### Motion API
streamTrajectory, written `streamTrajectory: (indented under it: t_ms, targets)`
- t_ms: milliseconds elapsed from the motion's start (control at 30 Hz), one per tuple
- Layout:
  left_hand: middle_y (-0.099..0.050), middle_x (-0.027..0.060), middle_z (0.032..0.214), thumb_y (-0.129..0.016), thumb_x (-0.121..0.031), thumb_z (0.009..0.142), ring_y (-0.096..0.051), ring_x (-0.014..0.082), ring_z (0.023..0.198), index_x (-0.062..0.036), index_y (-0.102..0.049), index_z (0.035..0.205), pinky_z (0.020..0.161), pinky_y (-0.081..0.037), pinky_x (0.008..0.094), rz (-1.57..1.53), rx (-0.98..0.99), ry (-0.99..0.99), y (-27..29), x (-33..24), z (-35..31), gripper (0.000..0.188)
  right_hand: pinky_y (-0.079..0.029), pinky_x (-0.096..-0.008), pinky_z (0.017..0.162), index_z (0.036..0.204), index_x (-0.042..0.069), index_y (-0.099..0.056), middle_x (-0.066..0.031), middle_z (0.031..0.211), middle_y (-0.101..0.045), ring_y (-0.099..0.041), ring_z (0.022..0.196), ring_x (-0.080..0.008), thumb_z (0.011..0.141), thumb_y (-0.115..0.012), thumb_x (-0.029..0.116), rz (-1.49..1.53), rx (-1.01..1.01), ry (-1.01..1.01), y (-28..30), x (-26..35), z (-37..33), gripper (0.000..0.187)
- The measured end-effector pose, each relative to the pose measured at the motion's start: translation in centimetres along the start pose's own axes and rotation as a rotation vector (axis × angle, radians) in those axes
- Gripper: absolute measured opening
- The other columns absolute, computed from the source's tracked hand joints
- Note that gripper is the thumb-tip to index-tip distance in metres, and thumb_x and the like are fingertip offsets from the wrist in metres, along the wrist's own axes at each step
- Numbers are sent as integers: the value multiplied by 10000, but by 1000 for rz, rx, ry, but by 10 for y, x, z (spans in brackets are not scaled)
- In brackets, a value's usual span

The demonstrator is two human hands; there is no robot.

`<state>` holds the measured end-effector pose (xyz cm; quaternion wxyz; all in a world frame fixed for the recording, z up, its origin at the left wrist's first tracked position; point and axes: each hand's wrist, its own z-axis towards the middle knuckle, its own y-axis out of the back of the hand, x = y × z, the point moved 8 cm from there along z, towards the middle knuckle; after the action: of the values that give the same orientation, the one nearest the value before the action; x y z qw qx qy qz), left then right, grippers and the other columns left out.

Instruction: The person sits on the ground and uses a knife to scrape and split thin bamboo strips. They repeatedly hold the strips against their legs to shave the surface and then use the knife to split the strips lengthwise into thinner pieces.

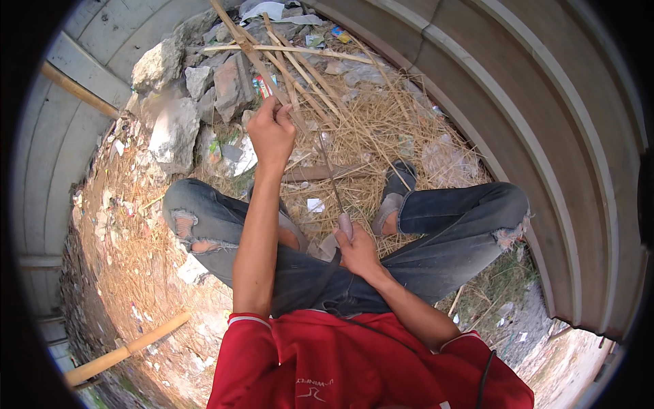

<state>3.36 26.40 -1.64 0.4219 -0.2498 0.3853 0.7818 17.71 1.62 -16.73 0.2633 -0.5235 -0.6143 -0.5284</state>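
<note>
My left hand point(272, 133) is closed in a pinch around a long bamboo strip point(253, 60), which slants from the far edge of the view down past my fingers. Gripped in my right hand point(360, 252), close to my lap, is a long thin knife point(330, 170) with a thick, pale brownish handle. Its narrow blade points away from me, up toward the near end of the strip. Whether the tip touches the strip is hard to make out. My knees are spread wide to either side in torn jeans point(449, 215).
Several bamboo sticks point(310, 82) lie ahead over dry straw point(381, 112). Broken rocks point(174, 133) are heaped at the far left. A corrugated metal wall point(518, 88) curves along the right. At the lower left a bamboo pole point(129, 347) juts in above littered ground.
</note>
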Motion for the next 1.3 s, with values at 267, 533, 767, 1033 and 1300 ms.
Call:
streamTrajectory:
  t_ms: [267,533,767,1033,1300]
  targets:
    - [-693,99,694,-672,13,883,-705,151,638,18,-664,903,582,-530,283,-130,-98,67,21,8,-6,23,-531,-468,754,1163,-48,-584,-284,896,-683,-682,870,-465,985,-594,334,33,18,49,15,29,-27,421]
    - [-738,119,907,-671,103,881,-724,149,800,47,-665,992,719,-609,267,-276,-139,112,96,-47,27,124,-494,-539,822,1101,-92,-575,-315,931,-665,-639,922,-499,987,-570,367,-204,-12,-33,19,-36,15,472]
    - [-735,133,933,-690,119,859,-726,164,847,51,-653,1013,755,-620,282,-224,-225,98,127,-33,33,172,-420,-270,490,991,65,-551,8,674,-483,-471,509,-91,1003,-615,361,912,325,-594,2,-30,4,303]
    - [-720,122,969,-700,92,877,-709,157,825,46,-639,1063,727,-640,297,-405,-216,60,110,-44,33,201,-454,-378,550,1034,30,-549,-108,737,-576,-546,588,-241,991,-631,313,191,34,66,20,21,3,298]
    - [-694,212,1016,-682,53,915,-713,220,887,99,-563,1149,739,-670,340,-344,-547,-185,221,-94,58,267,-505,-489,636,1062,-55,-578,-323,901,-654,-682,774,-434,987,-588,339,-160,-101,110,39,-7,33,402]
